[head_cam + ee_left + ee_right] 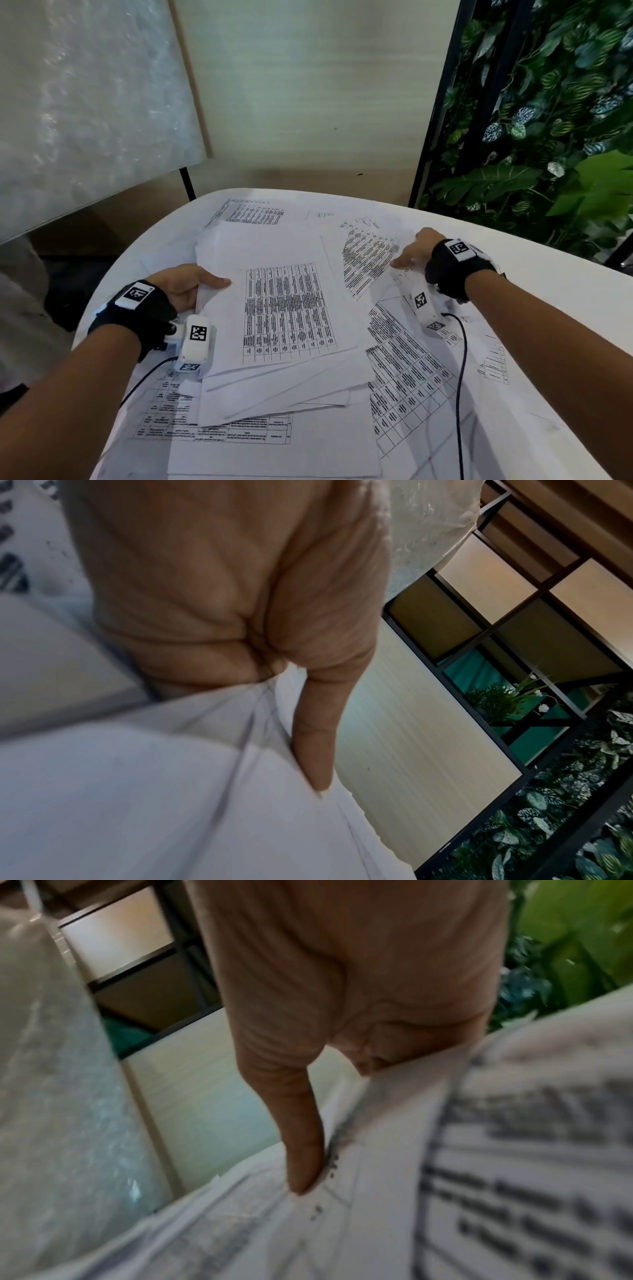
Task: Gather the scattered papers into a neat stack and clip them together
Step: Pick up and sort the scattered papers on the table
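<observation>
Left hand (185, 286) pinching the loose pile (287, 315) at 9 o'clock, right hand (419, 248) clamped thumb-over on a sheet (368, 263) at 2 o'clock, papers strewn across the table (548, 308): likely to fan or slip off if tugged unevenly.

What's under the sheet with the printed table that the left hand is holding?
Under the top table sheet, gripped by the left hand, several more white sheets fan out, over printed pages on the white table. Anything beneath its middle, a clip included, is covered.
</observation>
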The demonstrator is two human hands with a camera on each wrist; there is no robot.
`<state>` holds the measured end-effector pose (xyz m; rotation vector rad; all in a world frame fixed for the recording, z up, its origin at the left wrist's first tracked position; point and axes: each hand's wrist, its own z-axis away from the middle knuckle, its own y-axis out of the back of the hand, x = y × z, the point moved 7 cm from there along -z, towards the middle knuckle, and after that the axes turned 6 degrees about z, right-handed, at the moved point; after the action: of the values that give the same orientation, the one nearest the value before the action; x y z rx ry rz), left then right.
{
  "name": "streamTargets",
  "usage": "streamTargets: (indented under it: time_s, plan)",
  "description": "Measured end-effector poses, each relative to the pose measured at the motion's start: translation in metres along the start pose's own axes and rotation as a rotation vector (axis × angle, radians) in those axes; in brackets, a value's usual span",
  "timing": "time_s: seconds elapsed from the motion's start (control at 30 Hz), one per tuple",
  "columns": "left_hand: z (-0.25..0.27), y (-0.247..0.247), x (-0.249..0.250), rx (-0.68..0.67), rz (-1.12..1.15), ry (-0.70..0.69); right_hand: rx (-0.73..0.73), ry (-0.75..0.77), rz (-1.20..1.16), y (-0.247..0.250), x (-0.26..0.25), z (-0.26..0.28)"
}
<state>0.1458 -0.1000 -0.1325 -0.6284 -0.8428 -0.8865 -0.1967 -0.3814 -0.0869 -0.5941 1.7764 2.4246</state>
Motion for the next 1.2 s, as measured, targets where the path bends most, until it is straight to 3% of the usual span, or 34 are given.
streamTargets:
  time_s: [0.13,0.37,0.5,0.57,0.73,0.9,1.07,1.13,1.2]
  plan:
    - [0.001,-0.001,0.000,0.004,0.015,0.012,0.103,0.113,-0.149,0.024,-0.015,0.005]
    - [0.003,0.000,0.000,0.018,-0.012,0.023,0.471,0.334,-0.081,0.148,-0.035,0.073]
    - [0.004,-0.001,0.000,0.019,-0.025,0.039,0.655,0.424,-0.300,0.215,-0.032,0.117]
    - [0.004,0.001,0.000,0.040,-0.043,0.044,0.650,0.448,-0.529,0.225,-0.029,0.124]
    - [0.005,0.006,-0.001,0.065,-0.049,0.050,0.300,0.482,-0.957,0.174,-0.039,0.101]
    - [0.000,0.010,-0.001,0.111,0.075,0.045,0.015,0.376,-0.918,0.056,-0.059,0.088]
    - [0.000,0.003,0.009,0.040,0.282,-0.060,-0.125,0.413,-0.583,-0.024,-0.069,0.075]
    - [0.002,0.002,0.008,0.015,0.275,-0.048,-0.087,0.419,-0.381,-0.039,-0.077,0.064]
    - [0.001,0.002,0.003,0.014,0.191,-0.006,0.037,0.402,-0.008,-0.036,-0.083,0.061]
